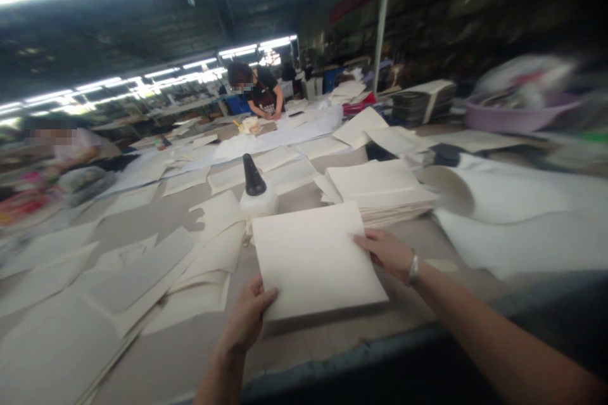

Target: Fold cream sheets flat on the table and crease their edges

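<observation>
Between my hands a cream rectangular sheet is held a little above the table, near its front edge. My left hand pinches the sheet's lower left side, thumb on top. At the upper right side my right hand, with a bracelet on the wrist, grips it the same way; the fingers underneath are hidden. Just behind the sheet stands a white bottle with a black cone-shaped top. A stack of similar cream sheets lies beyond my right hand.
Loose cream and grey pieces spread over the table's left half. On the right lies a curled white sheet, with a purple basin behind it. One person bends over the far end; another is at the left.
</observation>
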Available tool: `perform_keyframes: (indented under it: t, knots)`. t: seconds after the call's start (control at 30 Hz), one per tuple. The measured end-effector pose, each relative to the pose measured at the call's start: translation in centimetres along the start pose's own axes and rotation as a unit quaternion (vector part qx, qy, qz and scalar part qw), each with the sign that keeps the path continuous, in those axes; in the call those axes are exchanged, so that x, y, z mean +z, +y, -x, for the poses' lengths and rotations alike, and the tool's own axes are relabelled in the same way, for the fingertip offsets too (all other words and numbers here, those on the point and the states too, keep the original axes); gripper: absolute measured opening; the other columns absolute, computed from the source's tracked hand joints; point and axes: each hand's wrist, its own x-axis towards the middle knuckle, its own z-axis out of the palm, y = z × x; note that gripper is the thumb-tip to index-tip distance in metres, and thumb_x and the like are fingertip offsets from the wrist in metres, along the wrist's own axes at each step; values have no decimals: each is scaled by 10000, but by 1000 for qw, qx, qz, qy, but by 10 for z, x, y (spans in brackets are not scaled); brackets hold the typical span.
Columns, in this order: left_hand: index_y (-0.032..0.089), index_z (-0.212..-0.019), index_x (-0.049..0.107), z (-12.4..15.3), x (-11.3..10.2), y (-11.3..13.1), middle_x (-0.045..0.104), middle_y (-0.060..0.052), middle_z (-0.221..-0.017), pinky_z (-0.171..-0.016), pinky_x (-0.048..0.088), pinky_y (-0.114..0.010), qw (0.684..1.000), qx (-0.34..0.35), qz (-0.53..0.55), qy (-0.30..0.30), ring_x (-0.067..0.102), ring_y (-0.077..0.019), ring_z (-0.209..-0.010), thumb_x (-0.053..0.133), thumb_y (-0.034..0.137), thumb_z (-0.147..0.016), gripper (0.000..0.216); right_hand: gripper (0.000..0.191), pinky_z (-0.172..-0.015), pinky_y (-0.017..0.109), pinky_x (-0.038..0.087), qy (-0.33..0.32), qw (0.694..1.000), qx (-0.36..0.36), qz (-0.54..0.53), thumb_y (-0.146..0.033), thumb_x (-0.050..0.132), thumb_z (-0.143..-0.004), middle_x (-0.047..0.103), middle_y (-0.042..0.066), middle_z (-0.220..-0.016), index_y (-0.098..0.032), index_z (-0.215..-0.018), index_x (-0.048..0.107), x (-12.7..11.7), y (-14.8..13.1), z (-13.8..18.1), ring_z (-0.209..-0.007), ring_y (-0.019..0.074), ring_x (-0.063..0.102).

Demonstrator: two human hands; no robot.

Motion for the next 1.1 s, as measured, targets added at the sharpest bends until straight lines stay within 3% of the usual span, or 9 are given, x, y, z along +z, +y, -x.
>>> perform_keyframes:
  t: [0.13, 0.27, 0.5, 0.6, 0.67, 0.77, 0.87, 0.97, 1.1]
  knots:
    - [116, -1114, 622, -2, -4, -2, 674, -123, -1056, -882, 483, -438, 1000, -3, 12, 25, 547, -370, -1090, 690, 286, -707, 447, 336, -465, 214, 379, -132, 989, 1, 60, -361, 717, -619, 611, -17, -617, -165, -884, 651, -6, -9, 9, -523, 122, 512]
    - [128, -1108, 630, -2, -11, -4, 672, -129, -1064, -886, 487, -423, 998, -33, 17, 49, 581, -336, -1055, 720, 283, -682, 462, 206, -423, 194, 292, -136, 981, -18, 137, -315, 655, -615, 498, -58, -469, -141, -724, 646, -6, -8, 13, -431, 85, 410]
    - [152, -1047, 654, 11, -15, -6, 702, -101, -974, -873, 489, -438, 989, -116, -11, 93, 618, -320, -981, 750, 337, -626, 470, 246, -510, 221, 443, -171, 980, 63, 82, -356, 652, -592, 626, -19, -600, -153, -731, 639, -7, 6, 15, -529, 116, 560]
    - [174, -952, 678, 29, -20, -6, 712, -86, -906, -859, 483, -426, 976, -130, -103, 143, 620, -330, -953, 764, 390, -584, 435, 239, -531, 260, 488, -198, 955, 102, 196, -379, 549, -736, 633, 5, -574, -168, -635, 597, -7, 6, 23, -516, 136, 587]
    - [181, -919, 678, 41, -25, -7, 708, -81, -791, -842, 472, -445, 950, -123, -214, 194, 623, -353, -910, 760, 428, -561, 443, 306, -567, 277, 493, -157, 917, 59, 362, -325, 475, -813, 641, 35, -575, -174, -564, 568, -6, 4, 28, -550, 158, 610]
    - [187, -1021, 640, 54, -27, -7, 669, -67, -679, -847, 429, -511, 873, -87, -406, 255, 621, -383, -841, 729, 483, -551, 562, 272, -748, 357, 468, -65, 850, -36, 521, -271, 484, -831, 683, 116, -753, -161, -622, 619, 0, 2, 34, -804, 251, 637]
    - [218, -1047, 627, 50, -14, -3, 676, -96, -909, -944, 361, -508, 833, 6, -495, 248, 581, -374, -978, 708, 496, -569, 559, 222, -816, 399, 428, -27, 827, -72, 557, -294, 486, -846, 676, 142, -895, -156, -826, 660, 6, 5, 36, -920, 295, 605]
    - [213, -1094, 600, 31, 3, 6, 533, -131, -1260, -1050, 265, -453, 841, 82, -455, 282, 409, -349, -1232, 713, 498, -589, 590, 290, -842, 362, 419, 12, 816, -106, 568, -306, 519, -830, 648, 130, -1012, -157, -1062, 610, 10, 13, 33, -976, 272, 583]
    - [174, -1354, 328, 3, 10, 10, 493, -201, -1289, -923, 407, -490, 914, -6, -250, 318, 498, -351, -1151, 696, 485, -651, 852, 583, -947, 357, 360, 25, 832, -129, 540, -278, 566, -773, 537, 165, -1223, -116, -1315, 428, 9, 27, 24, -1133, 274, 487]
